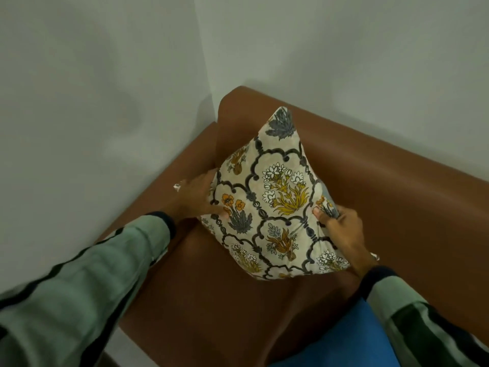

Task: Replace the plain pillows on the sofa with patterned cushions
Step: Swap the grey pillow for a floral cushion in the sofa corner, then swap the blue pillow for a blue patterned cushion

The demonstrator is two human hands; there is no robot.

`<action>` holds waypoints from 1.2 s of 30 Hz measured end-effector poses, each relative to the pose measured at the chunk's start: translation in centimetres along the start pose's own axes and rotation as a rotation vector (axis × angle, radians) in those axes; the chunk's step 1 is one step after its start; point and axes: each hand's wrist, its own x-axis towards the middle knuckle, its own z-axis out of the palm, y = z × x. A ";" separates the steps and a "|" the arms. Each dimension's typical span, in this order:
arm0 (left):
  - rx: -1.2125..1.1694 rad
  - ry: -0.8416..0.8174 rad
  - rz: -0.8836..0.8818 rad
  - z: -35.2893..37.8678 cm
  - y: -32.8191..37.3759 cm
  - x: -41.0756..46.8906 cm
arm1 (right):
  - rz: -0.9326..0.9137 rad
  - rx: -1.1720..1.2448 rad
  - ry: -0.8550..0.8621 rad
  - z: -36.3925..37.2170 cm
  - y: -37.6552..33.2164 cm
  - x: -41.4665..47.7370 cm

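Observation:
A cream cushion with a dark lattice and yellow, orange and grey flowers [275,197] stands on one corner in the left corner of the brown leather sofa [383,186], leaning toward the backrest. My left hand [197,197] grips its left edge, thumb on the front. My right hand [341,226] grips its right corner. Both sleeves are pale green with dark stripes.
The sofa armrest [201,144] runs along the left, close to a pale wall [92,102]. A blue object [354,340], perhaps a plain pillow, lies at the bottom right on the seat. Another wall rises behind the backrest.

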 end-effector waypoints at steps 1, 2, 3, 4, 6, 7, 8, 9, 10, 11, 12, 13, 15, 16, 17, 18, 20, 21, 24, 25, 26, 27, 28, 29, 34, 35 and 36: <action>0.099 -0.008 -0.012 0.6 -0.2 0.5 | -0.002 -0.037 -0.007 0.1 0.4 0.0; 0.177 -0.019 -0.022 1.1 -0.5 1.0 | 0.001 -0.075 -0.017 0.2 1.0 0.0; 0.214 -0.024 -0.034 1.7 -0.7 1.3 | 0.010 -0.107 -0.020 0.3 1.6 -0.1; 0.226 -0.023 -0.040 2.2 -0.9 1.6 | 0.026 -0.142 -0.018 0.4 2.2 -0.1; 0.242 -0.021 -0.050 3.3 -0.9 1.7 | 0.062 -0.231 -0.017 0.6 3.2 -0.2; 0.257 -0.008 -0.051 3.9 -0.8 1.5 | 0.064 -0.272 -0.025 0.5 3.5 -0.3; 0.266 0.020 -0.054 4.5 -0.6 1.1 | 0.059 -0.302 -0.029 0.4 3.6 -0.4; 0.262 0.076 -0.058 5.2 -0.3 0.4 | 0.049 -0.336 -0.028 0.3 3.6 -0.6; 0.251 0.148 -0.068 6.0 0.2 -0.6 | 0.035 -0.380 -0.023 0.0 3.8 -0.9; 0.248 0.222 -0.082 6.9 0.7 -1.7 | 0.020 -0.425 -0.013 -0.4 4.1 -1.4; 0.266 0.280 -0.100 7.7 1.2 -2.8 | 0.004 -0.467 0.001 -0.8 4.4 -1.8; 0.302 0.311 -0.117 8.7 1.9 -4.1 | -0.010 -0.498 0.018 -1.6 4.9 -2.6; 0.380 0.307 -0.126 10.7 3.3 -6.7 | -0.035 -0.540 0.055 -3.6 6.7 -4.2; 0.409 0.275 -0.105 12.0 4.3 -8.2 | -0.029 -0.552 0.057 -5.1 8.1 -5.2; 0.427 0.223 -0.068 13.2 5.1 -9.5 | -0.016 -0.577 0.043 -6.6 9.7 -6.1; 0.429 0.163 -0.007 14.9 6.3 -11.1 | 0.007 -0.607 0.011 -8.5 11.6 -7.2; 0.423 0.046 0.116 18.3 8.5 -14.4 | 0.052 -0.666 -0.079 -12.5 15.6 -9.3; 0.429 -0.019 0.149 20.0 9.7 -16.2 | 0.072 -0.697 -0.138 -14.5 17.5 -10.5; 0.437 -0.179 0.221 25.8 13.5 -21.8 | 0.092 -0.899 -0.375 -20.8 23.3 -15.4; 0.458 -0.218 0.251 27.8 14.3 -23.3 | 0.082 -0.942 -0.437 -22.3 25.1 -17.2; 0.496 -0.249 0.265 29.4 14.8 -24.6 | 0.064 -0.943 -0.473 -23.2 26.8 -18.8; 0.529 -0.265 0.267 31.7 15.5 -25.5 | 0.048 -0.913 -0.487 -24.4 28.7 -20.3; 0.554 -0.273 0.251 33.5 15.7 -26.2 | 0.024 -0.877 -0.495 -25.0 30.1 -21.2; 0.564 -0.278 0.220 35.0 15.8 -26.7 | 0.008 -0.845 -0.509 -25.4 31.3 -21.9; 0.547 -0.198 0.073 39.0 16.0 -26.7 | -0.286 -1.022 -0.469 -27.1 38.0 -29.3; 0.514 -0.182 0.042 39.4 16.1 -26.1 | -0.340 -1.033 -0.424 -27.0 38.9 -30.8; 0.441 -0.178 0.020 39.9 16.1 -25.8 | -0.396 -1.040 -0.392 -26.5 39.4 -31.5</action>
